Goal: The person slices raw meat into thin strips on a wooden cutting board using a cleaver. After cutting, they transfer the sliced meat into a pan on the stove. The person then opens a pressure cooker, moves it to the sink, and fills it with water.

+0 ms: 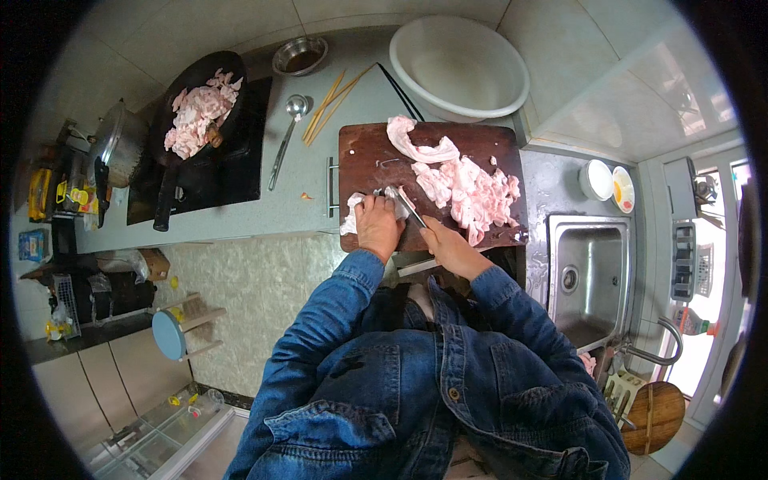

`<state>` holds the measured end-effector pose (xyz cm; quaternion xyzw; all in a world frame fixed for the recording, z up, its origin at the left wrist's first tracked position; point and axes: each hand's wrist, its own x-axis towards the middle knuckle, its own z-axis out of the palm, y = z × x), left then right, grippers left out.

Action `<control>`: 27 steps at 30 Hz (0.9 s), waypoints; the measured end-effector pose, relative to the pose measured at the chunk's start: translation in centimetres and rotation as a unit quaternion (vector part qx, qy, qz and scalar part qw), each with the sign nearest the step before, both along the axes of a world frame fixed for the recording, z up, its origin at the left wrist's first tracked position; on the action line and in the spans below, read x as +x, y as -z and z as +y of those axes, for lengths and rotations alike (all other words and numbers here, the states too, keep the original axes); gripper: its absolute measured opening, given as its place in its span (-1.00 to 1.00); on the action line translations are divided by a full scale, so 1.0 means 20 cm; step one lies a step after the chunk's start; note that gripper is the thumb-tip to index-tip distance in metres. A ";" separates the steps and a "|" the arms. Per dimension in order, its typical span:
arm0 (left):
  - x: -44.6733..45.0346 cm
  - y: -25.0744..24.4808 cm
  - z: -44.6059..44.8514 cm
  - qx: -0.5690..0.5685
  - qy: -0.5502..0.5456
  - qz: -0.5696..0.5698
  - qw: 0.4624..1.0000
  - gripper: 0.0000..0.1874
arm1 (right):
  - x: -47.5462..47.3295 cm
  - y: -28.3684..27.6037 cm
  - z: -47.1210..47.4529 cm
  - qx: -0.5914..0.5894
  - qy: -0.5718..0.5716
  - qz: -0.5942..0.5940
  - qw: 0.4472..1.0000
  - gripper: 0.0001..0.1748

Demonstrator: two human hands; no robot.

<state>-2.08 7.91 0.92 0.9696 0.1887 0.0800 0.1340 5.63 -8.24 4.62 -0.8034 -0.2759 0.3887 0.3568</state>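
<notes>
My left hand presses down on a strip of pale fatty meat at the near left of the dark wooden cutting board. In my right hand is a kitchen knife, its blade beside my left fingertips and against the meat. Part of the strip is hidden under the left hand. To the right on the board lies a heap of cut pale-pink fatty meat. A long curved strip of the same meat rests at the board's far side.
A large white basin stands behind the board. Chopsticks, a ladle and a metal bowl are to the left. A black wok holding cut meat sits on the cooktop. The steel sink is at right.
</notes>
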 end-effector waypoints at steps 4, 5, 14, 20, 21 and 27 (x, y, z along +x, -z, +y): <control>0.03 0.02 0.02 0.007 -0.007 0.032 0.999 -0.64 | 0.08 0.04 0.21 0.082 -0.008 -0.015 0.997 -0.55; 0.04 0.02 0.02 0.014 -0.007 0.028 0.999 -0.65 | 0.10 0.03 0.25 0.078 -0.006 -0.011 0.997 -0.56; 0.04 0.05 -0.01 0.006 -0.029 0.013 0.999 -0.70 | 0.04 -0.01 0.00 0.001 0.016 0.076 0.997 -0.51; 0.04 0.09 -0.01 0.042 -0.012 0.023 0.999 -0.70 | 0.17 0.13 0.43 0.062 0.009 -0.031 0.998 -0.52; 0.04 0.08 0.00 0.050 -0.014 0.025 0.998 -0.69 | 0.19 0.13 0.46 0.058 0.007 -0.018 0.998 -0.53; 0.03 0.06 -0.02 0.030 -0.041 0.002 0.999 -0.65 | 0.25 0.03 0.13 0.025 0.064 0.130 0.989 -0.52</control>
